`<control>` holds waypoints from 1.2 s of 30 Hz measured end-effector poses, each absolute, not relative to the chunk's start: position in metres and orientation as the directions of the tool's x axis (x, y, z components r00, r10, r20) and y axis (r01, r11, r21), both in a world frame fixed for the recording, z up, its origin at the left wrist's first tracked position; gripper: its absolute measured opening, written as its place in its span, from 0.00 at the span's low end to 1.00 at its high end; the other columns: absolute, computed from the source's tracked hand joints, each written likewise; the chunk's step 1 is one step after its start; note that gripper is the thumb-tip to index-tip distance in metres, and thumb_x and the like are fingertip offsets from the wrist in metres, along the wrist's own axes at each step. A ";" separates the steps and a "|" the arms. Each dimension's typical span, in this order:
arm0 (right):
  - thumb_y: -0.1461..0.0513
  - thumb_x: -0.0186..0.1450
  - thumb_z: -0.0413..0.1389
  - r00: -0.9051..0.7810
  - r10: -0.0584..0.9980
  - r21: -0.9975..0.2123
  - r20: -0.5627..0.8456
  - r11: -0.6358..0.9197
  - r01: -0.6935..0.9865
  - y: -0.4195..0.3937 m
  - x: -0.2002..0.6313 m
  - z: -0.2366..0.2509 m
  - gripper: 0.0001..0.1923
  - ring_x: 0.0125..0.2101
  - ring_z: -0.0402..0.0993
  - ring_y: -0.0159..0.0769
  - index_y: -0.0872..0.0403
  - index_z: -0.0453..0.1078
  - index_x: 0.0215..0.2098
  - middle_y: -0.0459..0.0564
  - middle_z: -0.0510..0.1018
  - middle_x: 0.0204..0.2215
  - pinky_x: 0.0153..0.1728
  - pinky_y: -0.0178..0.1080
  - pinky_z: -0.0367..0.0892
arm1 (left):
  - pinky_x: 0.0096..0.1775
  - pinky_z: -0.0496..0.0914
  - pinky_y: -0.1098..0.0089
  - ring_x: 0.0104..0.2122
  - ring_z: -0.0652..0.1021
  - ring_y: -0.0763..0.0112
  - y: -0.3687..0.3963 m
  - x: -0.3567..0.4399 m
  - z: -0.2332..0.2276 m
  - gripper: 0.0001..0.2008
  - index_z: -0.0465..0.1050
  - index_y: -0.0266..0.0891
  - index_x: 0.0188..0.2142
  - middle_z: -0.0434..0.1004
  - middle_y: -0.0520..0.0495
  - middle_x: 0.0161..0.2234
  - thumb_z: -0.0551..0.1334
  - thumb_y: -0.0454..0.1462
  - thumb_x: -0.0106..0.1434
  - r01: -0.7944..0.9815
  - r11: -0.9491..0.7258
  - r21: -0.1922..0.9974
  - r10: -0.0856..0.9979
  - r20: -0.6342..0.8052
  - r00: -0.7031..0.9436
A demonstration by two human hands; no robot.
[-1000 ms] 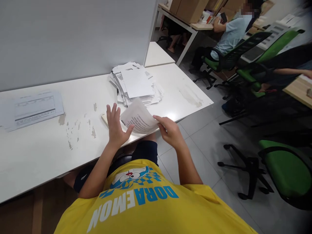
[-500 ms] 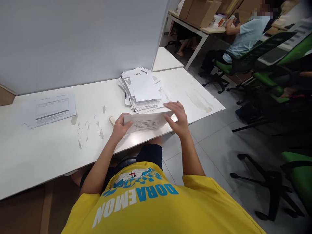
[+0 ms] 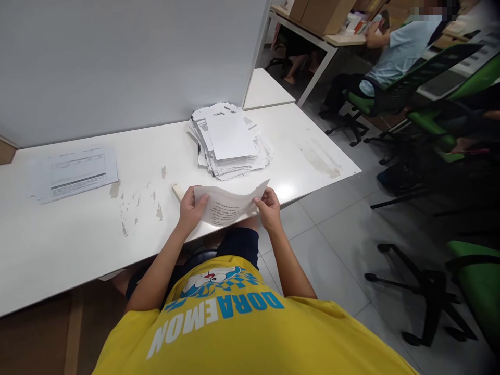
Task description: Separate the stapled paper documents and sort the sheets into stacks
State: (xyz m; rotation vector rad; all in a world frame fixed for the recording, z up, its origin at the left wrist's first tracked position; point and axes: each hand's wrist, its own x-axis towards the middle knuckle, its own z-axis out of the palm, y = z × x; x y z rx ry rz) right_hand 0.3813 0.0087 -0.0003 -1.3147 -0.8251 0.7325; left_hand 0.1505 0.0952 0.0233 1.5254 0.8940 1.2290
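A printed sheet of paper (image 3: pixel 226 205) is held up at the desk's front edge, sagging in the middle between my two hands. My left hand (image 3: pixel 192 209) pinches its left side, thumb on the printed face. On the right side, my right hand (image 3: pixel 269 207) grips the sheet between thumb and curled fingers. Just beyond the paper lies an untidy stack of papers (image 3: pixel 230 136) with a blank sheet on top. Beside my left hand, a narrow cream-coloured object (image 3: pixel 178 191) lies on the desk, partly hidden.
The white desk (image 3: pixel 78 239) has grey stains and meets a grey partition (image 3: pixel 128 62) at the back. Several printed sheets (image 3: pixel 80 174) lie at the left. To the right are green office chairs (image 3: pixel 474 281) and a seated person (image 3: pixel 404 52) at another desk with a cardboard box (image 3: pixel 326 15).
My right hand, which was spread at the paper's right end, has closed on that edge and come lower and left. The sheet now tilts more toward me, showing more print.
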 end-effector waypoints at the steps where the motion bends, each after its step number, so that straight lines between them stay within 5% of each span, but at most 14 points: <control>1: 0.47 0.53 0.65 0.448 0.893 -0.999 0.039 0.052 -0.016 0.005 0.386 0.004 0.22 0.39 0.77 0.43 0.50 0.73 0.39 0.49 0.81 0.35 0.43 0.46 0.72 | 0.38 0.72 0.70 0.35 0.76 0.68 0.092 0.151 0.023 0.17 0.70 0.40 0.39 0.75 0.49 0.33 0.64 0.51 0.62 -0.001 -0.277 0.961 0.943 0.272 0.193; 5: 0.47 0.51 0.67 0.238 0.951 -0.980 -0.198 -0.200 -0.014 -0.011 0.405 0.022 0.21 0.35 0.78 0.44 0.53 0.77 0.34 0.50 0.82 0.31 0.38 0.46 0.73 | 0.43 0.74 0.67 0.41 0.79 0.65 0.072 0.150 0.025 0.15 0.71 0.40 0.43 0.78 0.45 0.39 0.62 0.48 0.65 0.026 -0.199 0.980 0.975 0.196 0.108; 11: 0.49 0.50 0.67 0.239 0.907 -0.924 -0.346 -0.373 0.082 -0.026 0.410 0.033 0.18 0.28 0.75 0.41 0.55 0.78 0.29 0.50 0.81 0.28 0.27 0.40 0.68 | 0.23 0.69 0.74 0.20 0.73 0.75 0.033 0.131 0.016 0.19 0.63 0.43 0.54 0.73 0.55 0.28 0.61 0.41 0.64 0.000 0.019 1.000 1.000 -0.019 -0.011; 15: 0.50 0.51 0.66 0.242 0.892 -0.896 -0.383 -0.422 0.140 -0.020 0.407 0.033 0.17 0.28 0.75 0.41 0.55 0.78 0.29 0.50 0.81 0.27 0.27 0.39 0.68 | 0.20 0.64 0.75 0.17 0.69 0.78 0.031 0.110 0.014 0.19 0.64 0.43 0.54 0.71 0.56 0.29 0.60 0.39 0.64 0.246 -0.010 0.969 0.993 0.039 -0.113; 19: 0.51 0.54 0.64 0.151 0.887 -0.856 -0.436 -0.461 0.234 -0.001 0.404 0.040 0.17 0.31 0.78 0.43 0.55 0.79 0.34 0.50 0.82 0.31 0.28 0.39 0.71 | 0.29 0.70 0.72 0.25 0.74 0.74 0.048 0.096 0.018 0.15 0.70 0.40 0.51 0.75 0.51 0.33 0.59 0.37 0.65 0.571 -0.198 0.797 0.943 0.313 -0.109; 25: 0.52 0.52 0.65 0.061 0.897 -0.860 -0.438 -0.437 0.262 0.032 0.410 0.038 0.16 0.33 0.79 0.44 0.55 0.79 0.33 0.49 0.83 0.31 0.31 0.38 0.71 | 0.58 0.69 0.54 0.55 0.74 0.58 0.076 0.084 0.015 0.17 0.71 0.39 0.55 0.77 0.40 0.52 0.54 0.37 0.69 0.664 -0.547 0.509 0.815 0.504 0.286; 28: 0.52 0.52 0.65 0.050 0.892 -0.868 -0.449 -0.449 0.211 0.040 0.416 0.032 0.16 0.33 0.79 0.43 0.55 0.79 0.33 0.49 0.83 0.32 0.31 0.37 0.72 | 0.63 0.65 0.50 0.63 0.68 0.57 0.084 0.081 0.007 0.19 0.70 0.39 0.58 0.73 0.41 0.59 0.51 0.38 0.71 0.607 -0.626 0.489 0.774 0.487 0.405; 36: 0.54 0.50 0.67 0.059 0.861 -0.837 -0.505 -0.505 0.213 0.046 0.423 0.023 0.17 0.33 0.79 0.42 0.55 0.79 0.34 0.50 0.84 0.33 0.31 0.38 0.73 | 0.62 0.68 0.50 0.64 0.68 0.60 0.085 0.080 -0.003 0.18 0.73 0.39 0.56 0.75 0.44 0.59 0.52 0.37 0.72 0.565 -0.632 0.530 0.774 0.471 0.423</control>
